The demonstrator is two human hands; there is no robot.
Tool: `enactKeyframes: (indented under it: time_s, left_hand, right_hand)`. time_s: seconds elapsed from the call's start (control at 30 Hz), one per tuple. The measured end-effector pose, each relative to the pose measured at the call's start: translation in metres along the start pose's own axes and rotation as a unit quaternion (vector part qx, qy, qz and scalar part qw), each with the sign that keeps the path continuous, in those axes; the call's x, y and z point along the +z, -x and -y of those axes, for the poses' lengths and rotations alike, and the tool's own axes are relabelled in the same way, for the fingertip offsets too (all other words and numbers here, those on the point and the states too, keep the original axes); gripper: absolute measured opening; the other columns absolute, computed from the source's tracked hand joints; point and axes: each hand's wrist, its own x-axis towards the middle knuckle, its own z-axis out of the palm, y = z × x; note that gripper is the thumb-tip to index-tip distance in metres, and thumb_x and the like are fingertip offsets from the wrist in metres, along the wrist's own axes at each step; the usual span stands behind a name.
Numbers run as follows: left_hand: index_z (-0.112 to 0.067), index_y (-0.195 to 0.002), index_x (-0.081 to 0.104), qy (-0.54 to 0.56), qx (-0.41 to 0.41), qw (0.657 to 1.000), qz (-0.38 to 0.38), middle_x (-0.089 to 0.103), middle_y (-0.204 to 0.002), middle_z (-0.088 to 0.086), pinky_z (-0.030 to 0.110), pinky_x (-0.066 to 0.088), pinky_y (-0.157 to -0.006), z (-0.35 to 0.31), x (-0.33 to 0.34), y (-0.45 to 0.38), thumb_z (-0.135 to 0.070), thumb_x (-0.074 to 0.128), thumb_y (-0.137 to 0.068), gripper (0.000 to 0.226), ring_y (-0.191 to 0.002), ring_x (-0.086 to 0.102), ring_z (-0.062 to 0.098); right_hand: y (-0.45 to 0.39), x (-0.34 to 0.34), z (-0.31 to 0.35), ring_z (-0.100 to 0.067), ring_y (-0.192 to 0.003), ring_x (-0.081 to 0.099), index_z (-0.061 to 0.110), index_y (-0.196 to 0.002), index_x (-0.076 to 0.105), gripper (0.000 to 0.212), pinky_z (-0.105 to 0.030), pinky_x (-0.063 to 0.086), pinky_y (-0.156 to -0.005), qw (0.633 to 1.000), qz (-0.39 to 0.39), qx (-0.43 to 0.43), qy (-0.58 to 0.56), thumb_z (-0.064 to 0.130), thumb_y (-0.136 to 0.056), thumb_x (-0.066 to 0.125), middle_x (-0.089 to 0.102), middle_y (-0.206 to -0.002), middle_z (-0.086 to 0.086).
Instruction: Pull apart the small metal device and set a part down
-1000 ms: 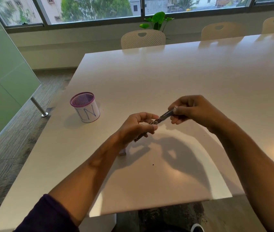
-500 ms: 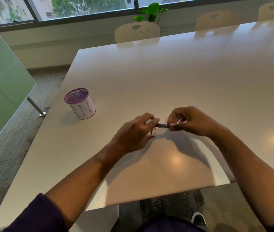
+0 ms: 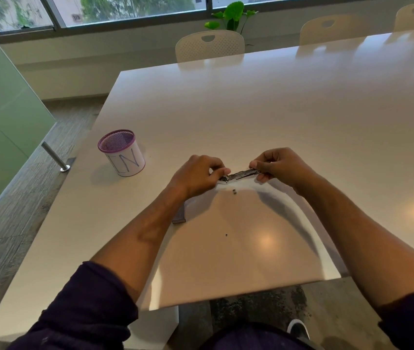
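held thing: a slim metal stapler (image 3: 241, 175) is held level just above the white table (image 3: 301, 117), at the centre of the frame, between the two hands
left hand (image 3: 198, 176): fingers are curled, and the stapler's left end is pinched between thumb and forefinger; that end is partly hidden by the fingers
right hand (image 3: 280, 166): fingers are curled round the right end, which is gripped between thumb and fingertips
handling: it is judged light and stiff, with a smooth metal skin that could slip; what look like open, hinged parts at the left end could shift or nip a finger
where to hold: a hold at both ends, as shown, is judged steady; the middle is left free
small piece: a tiny dark bit (image 3: 234, 191) lies on the table just below the stapler, apart from it; what it is cannot be told
small box (image 3: 180, 215): lies flat by the left forearm, lower left of centre, partly hidden; its contents cannot be seen
mesh cup (image 3: 122, 152): stands upright at the left of the frame, well apart from the hands; nothing is seen inside its purple rim
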Motion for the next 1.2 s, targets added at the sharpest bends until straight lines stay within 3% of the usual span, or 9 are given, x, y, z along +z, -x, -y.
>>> enactKeyframes:
  time_s: [0.2,0.37,0.47,0.57,0.67,0.73,0.87,1.07,1.2]
  left_hand:
    - [-0.026,-0.092,0.08,0.072,-0.034,0.996,-0.037,0.078,-0.085,-0.012,0.033,0.05,-0.064,-0.003,0.013,0.006,-0.046,0.059,-0.095,0.029,-0.065,0.061,0.003]
    - [-0.024,-0.092,0.081,0.149,-0.053,0.985,-0.067,0.077,-0.081,-0.008,0.031,0.05,-0.069,-0.009,0.022,0.011,-0.035,0.063,-0.097,0.022,-0.079,0.068,0.018]
    - [-0.021,-0.092,0.082,0.153,-0.053,0.984,-0.079,0.076,-0.083,-0.007,0.029,0.048,-0.069,-0.014,0.025,0.012,-0.031,0.066,-0.096,0.019,-0.081,0.067,0.016]
    - [-0.018,-0.098,0.08,0.115,-0.014,0.989,-0.097,0.075,-0.094,-0.002,0.027,0.045,-0.072,-0.019,0.023,0.016,-0.03,0.071,-0.094,0.015,-0.083,0.064,0.014]
    - [-0.013,-0.105,0.076,0.0,0.079,0.982,-0.173,0.072,-0.103,0.007,0.033,0.05,-0.076,-0.022,0.016,0.024,-0.029,0.078,-0.087,0.024,-0.089,0.064,0.02]
    - [-0.009,-0.097,0.076,-0.039,0.131,0.969,-0.207,0.07,-0.094,0.008,0.032,0.05,-0.068,-0.026,0.013,0.03,-0.025,0.08,-0.085,0.02,-0.081,0.063,0.021]
    - [-0.01,-0.086,0.079,-0.069,0.15,0.979,-0.115,0.073,-0.085,0.004,0.036,0.057,-0.057,-0.031,0.014,0.042,-0.023,0.079,-0.087,0.012,-0.07,0.064,0.02]
    - [-0.015,-0.097,0.081,-0.083,0.109,0.989,-0.053,0.071,-0.088,0.007,0.043,0.057,-0.06,-0.034,0.017,0.042,-0.023,0.071,-0.091,0.015,-0.077,0.069,0.032]
    - [-0.015,-0.097,0.081,-0.082,0.107,0.99,-0.047,0.071,-0.088,0.007,0.044,0.056,-0.059,-0.036,0.018,0.041,-0.021,0.068,-0.092,0.015,-0.077,0.069,0.034]
  right_hand:
    - [0.005,-0.009,-0.006,-0.008,-0.074,0.066,0.022,-0.093,0.08,0.013,-0.021,0.052,-0.07,0.972,0.008,-0.122,0.201,0.032,-0.085,0.079,0.077,-0.086,0.004]
    - [0.008,-0.006,-0.002,-0.002,-0.072,0.059,0.018,-0.099,0.08,0.019,-0.015,0.045,-0.069,0.909,0.044,-0.235,0.341,0.033,-0.09,0.073,0.073,-0.091,0.006]
    - [0.01,-0.005,0.001,-0.009,-0.078,0.063,0.018,-0.101,0.08,0.019,-0.031,0.056,-0.075,0.905,0.04,-0.221,0.36,0.032,-0.09,0.074,0.074,-0.096,0.003]
    - [0.013,-0.004,0.007,-0.011,-0.083,0.065,0.021,-0.102,0.079,0.019,-0.037,0.059,-0.078,0.899,0.032,-0.202,0.388,0.033,-0.089,0.075,0.073,-0.101,0.004]
    - [0.016,0.0,0.015,-0.008,-0.081,0.063,0.023,-0.099,0.078,0.016,-0.032,0.057,-0.071,0.895,-0.013,-0.218,0.39,0.031,-0.085,0.08,0.068,-0.099,0.008]
    - [0.017,0.004,0.021,-0.004,-0.074,0.062,0.021,-0.091,0.08,0.006,-0.023,0.051,-0.065,0.906,-0.002,-0.232,0.353,0.024,-0.086,0.08,0.066,-0.09,0.011]
    - [0.022,0.019,0.03,0.0,-0.073,0.062,0.019,-0.092,0.081,0.007,-0.009,0.04,-0.065,0.896,0.065,-0.246,0.363,0.017,-0.088,0.077,0.071,-0.089,0.009]
    - [0.026,0.032,0.029,-0.014,-0.083,0.067,0.023,-0.103,0.081,0.018,-0.029,0.055,-0.073,0.881,0.108,-0.253,0.386,0.014,-0.089,0.076,0.075,-0.094,0.001]
    - [0.025,0.034,0.025,-0.013,-0.082,0.061,0.022,-0.103,0.08,0.015,-0.024,0.047,-0.07,0.882,0.11,-0.232,0.394,0.018,-0.091,0.073,0.071,-0.093,0.0]
